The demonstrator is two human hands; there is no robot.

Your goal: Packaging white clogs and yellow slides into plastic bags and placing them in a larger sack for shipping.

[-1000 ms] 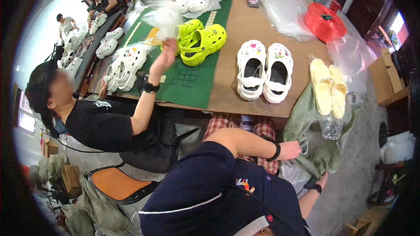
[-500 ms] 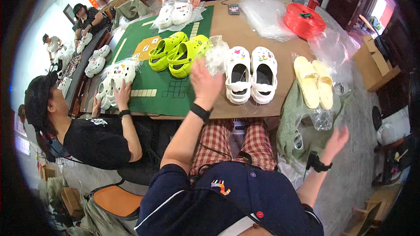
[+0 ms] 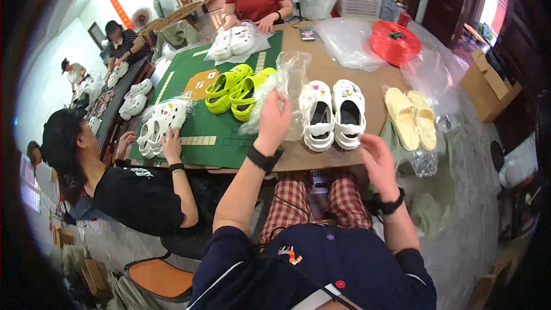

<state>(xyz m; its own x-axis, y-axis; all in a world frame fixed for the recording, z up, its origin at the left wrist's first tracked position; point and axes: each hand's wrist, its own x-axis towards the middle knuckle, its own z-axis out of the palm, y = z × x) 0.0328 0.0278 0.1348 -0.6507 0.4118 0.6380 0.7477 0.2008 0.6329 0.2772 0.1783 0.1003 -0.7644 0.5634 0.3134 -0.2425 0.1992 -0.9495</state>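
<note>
A pair of white clogs with colourful charms stands on the brown tabletop in front of me: a left clog (image 3: 317,116) and a right clog (image 3: 349,113). My left hand (image 3: 273,120) is raised beside them, its fingers closed on a crinkled clear plastic bag (image 3: 294,74) that spreads upward and down toward the left clog. Just off the heel of the right clog hovers my right hand (image 3: 379,162), open, fingers apart and nothing in it. Lime-green clogs (image 3: 245,95) sit left of the bag, partly behind its plastic.
Cream slides (image 3: 403,119) lie at the table's right edge. Behind are a red twine roll (image 3: 395,43), a stack of clear bags (image 3: 350,43) and a phone (image 3: 307,34). A co-worker at my left handles white clogs (image 3: 163,126); another across the table has white clogs (image 3: 232,43).
My right hand has come in from the far right to the white clogs. The plastic bag by my left hand now stands taller and more spread out. The head view has shifted.
</note>
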